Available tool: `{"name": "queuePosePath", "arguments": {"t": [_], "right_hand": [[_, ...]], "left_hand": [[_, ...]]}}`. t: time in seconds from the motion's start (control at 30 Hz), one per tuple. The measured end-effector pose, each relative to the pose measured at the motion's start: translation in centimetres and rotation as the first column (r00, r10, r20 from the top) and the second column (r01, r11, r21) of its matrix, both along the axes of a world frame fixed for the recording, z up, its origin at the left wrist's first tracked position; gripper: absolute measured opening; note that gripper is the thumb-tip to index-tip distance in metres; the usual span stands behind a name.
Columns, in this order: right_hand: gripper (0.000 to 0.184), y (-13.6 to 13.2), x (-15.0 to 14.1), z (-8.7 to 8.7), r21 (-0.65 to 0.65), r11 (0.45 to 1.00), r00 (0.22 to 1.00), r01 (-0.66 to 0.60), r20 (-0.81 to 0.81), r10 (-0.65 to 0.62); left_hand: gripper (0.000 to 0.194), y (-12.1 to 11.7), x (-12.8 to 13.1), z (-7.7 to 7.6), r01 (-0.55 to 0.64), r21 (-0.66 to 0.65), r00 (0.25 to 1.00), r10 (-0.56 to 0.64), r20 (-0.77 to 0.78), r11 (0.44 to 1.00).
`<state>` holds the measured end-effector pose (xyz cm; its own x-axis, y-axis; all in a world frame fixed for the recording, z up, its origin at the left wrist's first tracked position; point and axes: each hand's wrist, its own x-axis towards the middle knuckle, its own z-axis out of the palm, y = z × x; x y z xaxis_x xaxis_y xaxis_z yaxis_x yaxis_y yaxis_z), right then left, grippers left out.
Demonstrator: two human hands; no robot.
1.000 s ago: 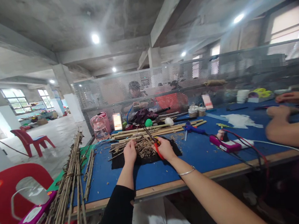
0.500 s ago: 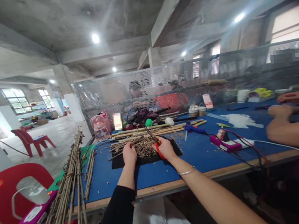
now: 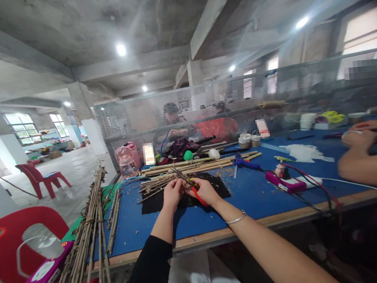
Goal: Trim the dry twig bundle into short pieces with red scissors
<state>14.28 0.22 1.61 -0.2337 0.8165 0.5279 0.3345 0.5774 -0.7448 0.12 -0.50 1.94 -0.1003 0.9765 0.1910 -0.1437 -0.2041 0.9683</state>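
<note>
My right hand (image 3: pixel 206 192) is closed around red-and-yellow-handled scissors (image 3: pixel 199 197); their blades are hard to make out among the twigs. Close beside it, my left hand (image 3: pixel 173 195) has its fingers pinched on dried brown twigs (image 3: pixel 186 180), which stick up between the two hands. Both hands are over a black cloth (image 3: pixel 216 184) on the blue tabletop. More thin dried stems (image 3: pixel 151 187) lie on the cloth's left part, and small crumbs are scattered on its right.
Long sticks (image 3: pixel 87 231) lean at the table's left edge. Behind the cloth lie pale rods (image 3: pixel 207 164), a green ball (image 3: pixel 188 155) and a white ball (image 3: pixel 214 153). A blue glue gun (image 3: pixel 246 163) and a purple power strip (image 3: pixel 286 182) sit right; a co-worker's arm (image 3: pixel 370 164) is beyond.
My left hand has moved right, close to my right hand. The dried plant material spread on the cloth between them is now bunched at my fingers, and more black cloth shows.
</note>
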Motion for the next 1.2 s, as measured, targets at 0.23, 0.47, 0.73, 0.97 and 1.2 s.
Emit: {"name": "queuePosePath", "arguments": {"t": [0.23, 0.47, 0.73, 0.97, 1.2], "right_hand": [[0.031, -0.02, 0.53, 0.08, 0.006, 0.965, 0.941, 0.263, 0.221, -0.258], [0.038, 0.07, 0.32, 0.01, 0.071, 0.968, 0.903, 0.239, 0.349, -0.249], [0.037, -0.02, 0.29, 0.15, 0.051, 0.968, 0.884, 0.246, 0.398, -0.246], [0.036, -0.33, 0.24, 0.34, 0.053, 0.962, 0.862, 0.267, 0.434, -0.263], [0.041, -0.69, 0.22, 0.65, 0.073, 0.960, 0.850, 0.272, 0.449, -0.275]], "left_hand": [[0.027, -0.31, -0.02, 0.19, -0.054, 0.048, 0.996, 0.057, -0.068, 0.997], [0.030, -0.38, -0.17, -0.12, 0.009, 0.086, 0.981, 0.008, -0.194, 0.996], [0.032, -0.23, -0.18, -0.39, 0.038, 0.069, 0.965, -0.019, -0.261, 0.997], [0.031, -0.24, -0.05, -0.44, 0.064, 0.043, 0.980, -0.054, -0.190, 0.997], [0.030, -0.55, -0.08, -0.21, 0.065, 0.049, 0.967, -0.051, -0.248, 0.997]]}}
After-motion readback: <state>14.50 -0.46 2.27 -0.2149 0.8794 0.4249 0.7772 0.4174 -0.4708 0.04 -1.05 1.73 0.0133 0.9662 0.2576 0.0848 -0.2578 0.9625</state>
